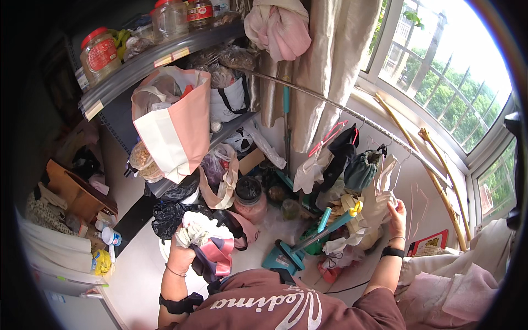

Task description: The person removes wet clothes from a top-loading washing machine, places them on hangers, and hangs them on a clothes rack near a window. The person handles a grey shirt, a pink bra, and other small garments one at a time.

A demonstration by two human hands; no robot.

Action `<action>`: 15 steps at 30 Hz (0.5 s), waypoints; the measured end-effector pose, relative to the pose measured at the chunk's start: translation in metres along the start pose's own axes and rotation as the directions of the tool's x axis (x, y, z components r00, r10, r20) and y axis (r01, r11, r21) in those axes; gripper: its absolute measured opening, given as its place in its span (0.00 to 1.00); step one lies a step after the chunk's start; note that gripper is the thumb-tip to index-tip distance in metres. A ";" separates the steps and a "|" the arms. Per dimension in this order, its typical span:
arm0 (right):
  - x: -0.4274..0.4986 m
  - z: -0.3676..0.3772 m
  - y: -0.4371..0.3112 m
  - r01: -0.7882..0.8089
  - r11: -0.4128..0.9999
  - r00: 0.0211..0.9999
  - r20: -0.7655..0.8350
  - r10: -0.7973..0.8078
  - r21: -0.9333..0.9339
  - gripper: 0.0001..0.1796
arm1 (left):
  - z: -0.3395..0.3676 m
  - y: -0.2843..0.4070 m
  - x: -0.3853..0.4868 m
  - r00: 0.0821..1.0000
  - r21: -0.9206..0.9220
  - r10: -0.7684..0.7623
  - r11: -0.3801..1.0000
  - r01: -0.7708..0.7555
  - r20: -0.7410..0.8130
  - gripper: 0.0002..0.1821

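Note:
My left hand (pixel 183 247) grips a bundle of crumpled cloth. It has a white and cream piece (pixel 202 229) on top and a pink and dark purple piece (pixel 216 255) hanging below. On the other side, my right hand (pixel 397 216) pinches a cream garment (pixel 383 198) that hangs near wire hangers below a rope (pixel 330 101). Beside it along the rope hang a dark green gathered cloth item (pixel 361 171), a black garment (pixel 340 161) and a pale cloth (pixel 311 171). A red hanger (pixel 328 138) shows above the pale cloth.
A metal shelf (pixel 136 68) with jars and a pink-and-white bag (pixel 173 123) stands at the left. A teal dustpan (pixel 282 258), its handle upright, and a large lidded jar (pixel 250 200) stand on the floor. Wooden poles (pixel 443 189) lean below the window (pixel 437 78).

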State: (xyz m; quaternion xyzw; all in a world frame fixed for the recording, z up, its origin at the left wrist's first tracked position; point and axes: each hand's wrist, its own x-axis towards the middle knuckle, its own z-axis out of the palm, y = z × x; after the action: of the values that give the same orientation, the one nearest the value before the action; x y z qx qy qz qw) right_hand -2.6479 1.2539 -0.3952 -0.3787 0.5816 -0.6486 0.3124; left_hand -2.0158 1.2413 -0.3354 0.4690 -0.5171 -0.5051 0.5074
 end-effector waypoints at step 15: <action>-0.017 0.017 0.033 0.027 0.763 0.973 -0.158 -0.168 -0.646 0.16 | 0.006 0.000 0.006 0.999 0.029 -0.003 1.000 0.002 0.042 0.24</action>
State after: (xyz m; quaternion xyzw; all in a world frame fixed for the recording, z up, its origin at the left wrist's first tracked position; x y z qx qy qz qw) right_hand -2.6260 1.2551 -0.4298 -0.4227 0.7761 -0.4629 0.0688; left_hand -2.0216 1.2359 -0.3348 0.4664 -0.5342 -0.5078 0.4891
